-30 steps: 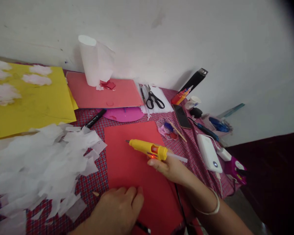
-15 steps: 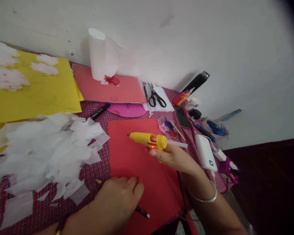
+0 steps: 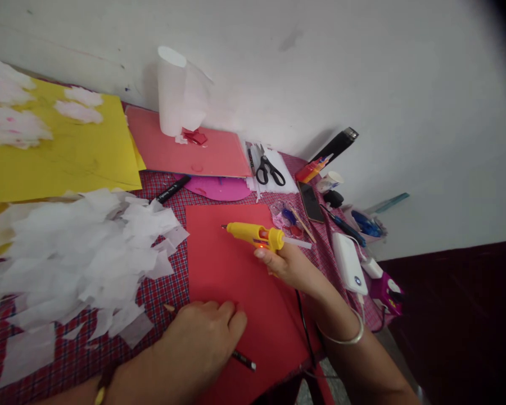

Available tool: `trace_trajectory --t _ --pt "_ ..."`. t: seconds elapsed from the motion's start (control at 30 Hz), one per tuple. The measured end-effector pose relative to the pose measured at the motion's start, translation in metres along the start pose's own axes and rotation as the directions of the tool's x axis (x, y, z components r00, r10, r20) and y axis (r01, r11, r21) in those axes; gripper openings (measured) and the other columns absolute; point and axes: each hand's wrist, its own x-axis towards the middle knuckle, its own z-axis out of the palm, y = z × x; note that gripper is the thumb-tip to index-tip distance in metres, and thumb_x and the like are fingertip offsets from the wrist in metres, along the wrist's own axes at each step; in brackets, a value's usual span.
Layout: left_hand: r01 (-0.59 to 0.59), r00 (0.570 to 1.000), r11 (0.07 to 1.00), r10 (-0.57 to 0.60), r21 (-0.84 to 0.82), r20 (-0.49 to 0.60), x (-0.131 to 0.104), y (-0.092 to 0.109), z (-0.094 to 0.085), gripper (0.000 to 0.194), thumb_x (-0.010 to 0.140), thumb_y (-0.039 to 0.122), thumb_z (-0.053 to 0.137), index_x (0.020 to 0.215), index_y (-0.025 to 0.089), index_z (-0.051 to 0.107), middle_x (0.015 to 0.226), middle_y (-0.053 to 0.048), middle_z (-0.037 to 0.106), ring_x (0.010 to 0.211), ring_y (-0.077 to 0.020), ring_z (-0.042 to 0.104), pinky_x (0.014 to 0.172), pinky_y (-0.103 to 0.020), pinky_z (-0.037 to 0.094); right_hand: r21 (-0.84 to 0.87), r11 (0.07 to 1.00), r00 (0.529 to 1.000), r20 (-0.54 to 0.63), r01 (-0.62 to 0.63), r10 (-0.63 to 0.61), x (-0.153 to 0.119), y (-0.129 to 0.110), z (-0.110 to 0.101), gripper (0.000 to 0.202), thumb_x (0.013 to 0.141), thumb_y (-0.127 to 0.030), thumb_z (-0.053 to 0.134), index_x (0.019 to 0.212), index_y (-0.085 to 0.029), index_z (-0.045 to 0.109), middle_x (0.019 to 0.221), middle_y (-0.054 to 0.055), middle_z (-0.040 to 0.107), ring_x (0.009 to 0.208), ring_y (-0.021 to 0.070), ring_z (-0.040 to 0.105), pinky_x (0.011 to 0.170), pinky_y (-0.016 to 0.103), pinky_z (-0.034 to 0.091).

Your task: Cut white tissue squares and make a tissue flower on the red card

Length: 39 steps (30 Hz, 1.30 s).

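In my right hand [image 3: 284, 261] is a yellow hot glue gun [image 3: 253, 236], my fingers wrapped round its handle. Its nozzle points left above a red sheet of paper [image 3: 219, 270], an orange light glows on its side, and a translucent glue stick [image 3: 298, 242] sticks out of its back. My left hand [image 3: 206, 332] rests on the sheet's left edge with fingers curled under, their tips hidden. A dark pencil [image 3: 244, 360] passes beneath this hand, its sharpened end showing on the other side; whether the fingers grip it is hidden.
White paper pieces [image 3: 80, 253] lie heaped at left below yellow sheets [image 3: 88, 146]. Behind are a paper roll [image 3: 172, 93], a pink folder [image 3: 219, 152], a marker [image 3: 172, 189] and scissors [image 3: 267, 169]. At right are a phone [image 3: 310, 202], a power bank [image 3: 349, 263] and the gun's cord [image 3: 302, 318].
My right hand and the glue gun have shifted slightly, with the gun's back end now a little farther left. My left hand stays on the red sheet. The view has shifted slightly.
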Motion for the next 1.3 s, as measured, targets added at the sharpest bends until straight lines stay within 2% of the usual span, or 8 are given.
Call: trace_trajectory --t 0.13,0.37,0.53,0.87,1.07,1.3 --pt "0.000 1.000 1.000 0.000 0.007 0.010 -0.0004 0.0010 -0.0025 0.037 0.092 0.009 0.045 0.125 0.014 0.061 0.115 -0.019 0.071 0.089 -0.0299 0.073 0.071 -0.043 0.059 -0.017 1.000 1.000 -0.015 -0.004 0.004 -0.0020 0.0008 -0.0021 0.044 0.093 -0.058 0.056 0.110 -0.018 0.065 0.079 0.005 0.059 0.081 0.0206 0.058 0.062 0.028 0.045" --pt "0.010 1.000 0.998 -0.010 0.060 0.005 -0.0007 0.0004 0.0012 0.041 0.094 0.010 0.045 0.132 0.014 0.058 0.115 -0.017 0.072 0.090 -0.0273 0.073 0.071 -0.037 0.059 0.001 1.000 1.000 -0.005 -0.020 0.020 -0.0073 -0.0003 -0.0044 0.045 0.093 -0.061 0.055 0.108 -0.020 0.065 0.070 0.002 0.053 0.075 0.0197 0.057 0.059 0.027 0.044" --pt "0.011 1.000 0.999 -0.011 0.042 -0.020 0.0011 -0.0008 0.0019 0.039 0.091 0.009 0.048 0.128 0.014 0.060 0.112 -0.017 0.072 0.088 -0.0262 0.073 0.071 -0.035 0.058 0.013 1.000 1.000 0.002 0.006 -0.006 -0.0083 0.0008 -0.0027 0.048 0.093 -0.065 0.051 0.101 -0.019 0.065 0.073 0.004 0.056 0.076 0.0194 0.057 0.058 0.026 0.044" --pt "0.039 0.999 0.999 -0.039 -0.013 0.014 -0.0006 0.0012 -0.0012 0.037 0.091 0.008 0.048 0.123 0.016 0.063 0.113 -0.016 0.072 0.087 -0.0268 0.072 0.071 -0.037 0.057 -0.020 1.000 1.000 0.001 0.007 -0.007 -0.0060 0.0033 0.0021 0.047 0.093 -0.064 0.052 0.097 -0.018 0.064 0.077 0.006 0.059 0.080 0.0199 0.059 0.060 0.026 0.045" --pt "0.034 0.998 0.999 -0.034 0.014 0.045 0.0001 0.0005 -0.0017 0.042 0.093 0.008 0.044 0.131 0.015 0.059 0.117 -0.017 0.071 0.092 -0.0285 0.072 0.074 -0.040 0.059 0.003 1.000 1.000 0.013 -0.004 0.004 -0.0008 0.0010 0.0037 0.051 0.093 -0.064 0.053 0.110 -0.018 0.065 0.075 0.004 0.057 0.076 0.0190 0.057 0.060 0.026 0.044" --pt "0.006 1.000 1.000 -0.005 0.027 -0.031 0.0008 -0.0014 0.0035 0.038 0.092 0.009 0.046 0.126 0.015 0.062 0.112 -0.016 0.073 0.086 -0.0278 0.073 0.070 -0.038 0.060 -0.067 0.998 0.998 0.066 0.015 -0.011 0.0012 0.0010 0.0036 0.066 0.093 -0.071 0.044 0.122 -0.015 0.063 0.077 0.005 0.059 0.077 0.0189 0.058 0.062 0.027 0.046"
